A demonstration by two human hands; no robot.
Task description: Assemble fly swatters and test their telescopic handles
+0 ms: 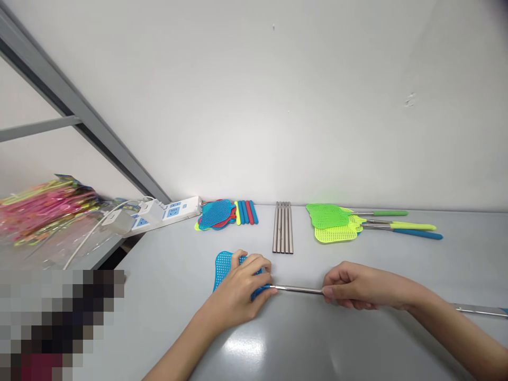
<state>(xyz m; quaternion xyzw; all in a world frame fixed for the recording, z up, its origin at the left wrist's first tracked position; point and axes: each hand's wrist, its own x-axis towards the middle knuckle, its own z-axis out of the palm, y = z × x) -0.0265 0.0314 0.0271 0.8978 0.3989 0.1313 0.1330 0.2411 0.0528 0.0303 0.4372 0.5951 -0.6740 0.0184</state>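
Note:
My left hand (pixel 244 283) grips a blue perforated fly swatter head (pixel 223 266) by its neck, fingers curled over the lower part. From that neck a thin metal rod (pixel 298 289) runs to the right, just above the grey table. My right hand (pixel 351 286) pinches the rod's far end between thumb and fingers; whatever lies inside the palm is hidden. Behind the hands lies a row of several metal tubes (pixel 282 227), side by side.
Loose swatter heads (pixel 216 214) and coloured handle grips (pixel 246 212) lie at the back left, swatters with handles (pixel 337 225) at the back right. A power strip (pixel 174 211) and bagged colourful items (pixel 51 206) are on the left. A metal strip (pixel 476 309) lies at right.

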